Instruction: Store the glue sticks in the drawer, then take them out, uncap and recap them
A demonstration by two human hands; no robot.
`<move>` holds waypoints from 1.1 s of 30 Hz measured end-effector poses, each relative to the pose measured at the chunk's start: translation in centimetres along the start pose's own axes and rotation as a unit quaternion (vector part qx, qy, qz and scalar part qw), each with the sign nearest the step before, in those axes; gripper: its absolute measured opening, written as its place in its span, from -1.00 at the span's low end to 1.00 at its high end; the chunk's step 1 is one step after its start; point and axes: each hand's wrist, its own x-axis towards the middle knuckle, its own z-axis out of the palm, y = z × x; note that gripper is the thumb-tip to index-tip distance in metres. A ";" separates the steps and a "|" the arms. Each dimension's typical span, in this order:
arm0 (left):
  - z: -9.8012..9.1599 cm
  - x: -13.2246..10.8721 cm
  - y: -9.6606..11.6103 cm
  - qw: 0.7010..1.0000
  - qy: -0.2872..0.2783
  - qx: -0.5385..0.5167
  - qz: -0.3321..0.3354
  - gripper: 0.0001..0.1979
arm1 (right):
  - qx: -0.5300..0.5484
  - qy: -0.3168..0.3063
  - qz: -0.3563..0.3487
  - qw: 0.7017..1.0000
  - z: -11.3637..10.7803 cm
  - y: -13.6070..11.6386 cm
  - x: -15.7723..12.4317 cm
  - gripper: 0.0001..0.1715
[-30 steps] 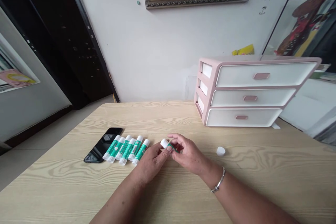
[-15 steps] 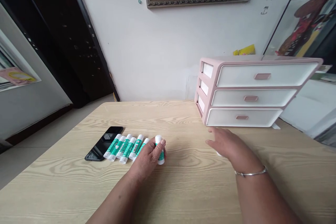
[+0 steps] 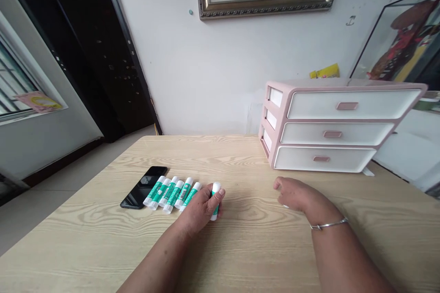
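My left hand (image 3: 200,208) is wrapped round a glue stick (image 3: 216,187) with a white cap and green label, its thumb pressed across the front. Just left of that hand lies a row of several similar glue sticks (image 3: 173,196), side by side on the table. My right hand (image 3: 296,194), with a silver bangle on the wrist, is low over the table in front of the drawer unit. Its fingers are bent downward and mostly hidden. A sliver of something white (image 3: 286,206) shows under them, too little to name.
A black phone (image 3: 135,197) lies at the left, with the nearest glue sticks against its edge. The pink and white drawer unit (image 3: 335,160) stands at the back right, all three drawers closed. On its top is a yellow tube (image 3: 326,71). The wooden table (image 3: 237,256) meets the wall behind.
My right hand's fingers have drawn in and bent down from a more spread pose. The left hand keeps its hold on the glue stick. The whole view has shifted slightly.
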 end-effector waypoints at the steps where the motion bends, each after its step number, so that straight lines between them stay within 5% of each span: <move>1: 0.0 -0.1 0.1 1.000 -0.005 0.000 0.001 -0.63 | 0.030 -0.005 -0.020 0.999 0.0 -0.9 -0.1 -0.65; 4: -0.1 -0.4 0.8 1.000 -0.023 0.005 0.005 -0.64 | 0.177 0.008 -0.093 0.980 0.2 -3.9 -0.6 -0.62; 8: -0.1 -0.6 1.5 0.998 -0.037 0.041 0.013 -0.62 | 0.413 -0.003 -0.168 0.895 1.9 -7.4 -1.4 -0.58; 12: 0.0 -0.5 1.6 0.995 -0.026 0.082 0.044 -0.61 | 0.519 -0.026 -0.180 0.835 3.8 -9.0 -2.0 -0.57; 21: 0.1 -0.7 1.9 0.994 -0.029 0.105 -0.007 -0.64 | 0.527 -0.033 -0.208 0.823 4.7 -9.4 -2.9 -0.62; 33: 0.1 -0.8 2.3 0.997 -0.013 0.080 0.005 -0.66 | 0.482 -0.058 -0.241 0.840 4.6 -10.1 -4.4 -0.62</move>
